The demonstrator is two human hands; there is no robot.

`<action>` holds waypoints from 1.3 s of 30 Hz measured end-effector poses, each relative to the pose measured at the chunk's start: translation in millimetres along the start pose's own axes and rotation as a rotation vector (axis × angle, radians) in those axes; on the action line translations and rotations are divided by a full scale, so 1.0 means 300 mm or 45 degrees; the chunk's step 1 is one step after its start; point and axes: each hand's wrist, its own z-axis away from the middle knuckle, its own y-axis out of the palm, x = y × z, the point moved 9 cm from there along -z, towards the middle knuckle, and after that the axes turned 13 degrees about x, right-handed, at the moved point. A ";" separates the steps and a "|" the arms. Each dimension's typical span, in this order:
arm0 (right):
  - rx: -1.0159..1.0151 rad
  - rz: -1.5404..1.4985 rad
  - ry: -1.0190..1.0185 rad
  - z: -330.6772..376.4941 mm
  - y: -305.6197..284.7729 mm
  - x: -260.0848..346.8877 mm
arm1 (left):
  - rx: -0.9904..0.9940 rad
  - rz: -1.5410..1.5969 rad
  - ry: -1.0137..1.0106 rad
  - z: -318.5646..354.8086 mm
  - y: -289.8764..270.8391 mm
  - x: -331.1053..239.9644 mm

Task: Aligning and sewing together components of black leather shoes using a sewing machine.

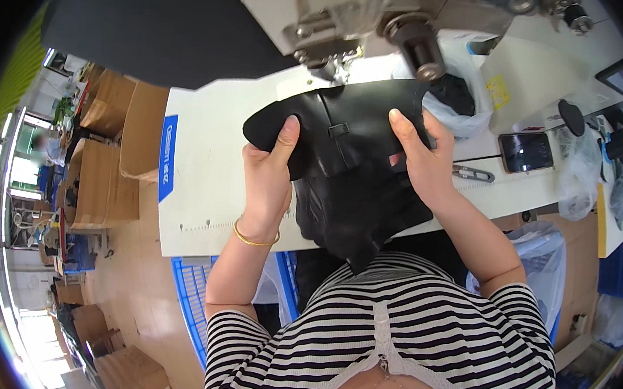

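A black leather piece with a small strap loop lies on the white sewing machine table, its far edge under the presser foot of the sewing machine. My left hand grips its near left end, thumb on top. My right hand holds its right side, fingers spread across the leather. More black leather hangs off the table edge toward my striped shirt. A gold bangle circles my left wrist.
A phone and small snips lie on the table to the right, near clear plastic bags. A blue crate stands under the table at left. Cardboard boxes are stacked on the floor at left.
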 end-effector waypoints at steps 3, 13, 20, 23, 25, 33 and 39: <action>0.145 0.034 -0.074 0.017 0.039 -0.047 | -0.005 -0.012 0.022 0.053 -0.039 0.008; 0.278 0.599 -0.176 0.017 0.087 -0.023 | -0.344 -0.378 -0.144 0.103 -0.405 0.052; 0.739 1.428 -0.515 0.083 0.190 -0.025 | -0.405 -0.749 -0.691 0.174 -0.787 0.182; 0.781 1.399 -0.480 0.088 0.177 -0.039 | -0.672 -2.360 0.220 0.186 -0.465 -0.100; 0.754 1.382 -0.552 0.095 0.187 -0.019 | -0.321 -1.767 0.328 0.188 -0.372 -0.056; 0.563 1.532 -1.074 0.157 0.203 0.062 | -0.181 -1.495 0.516 0.163 -0.028 -0.007; 0.652 1.436 -1.334 0.312 0.184 0.105 | 0.103 -0.537 -0.626 0.186 -0.052 0.179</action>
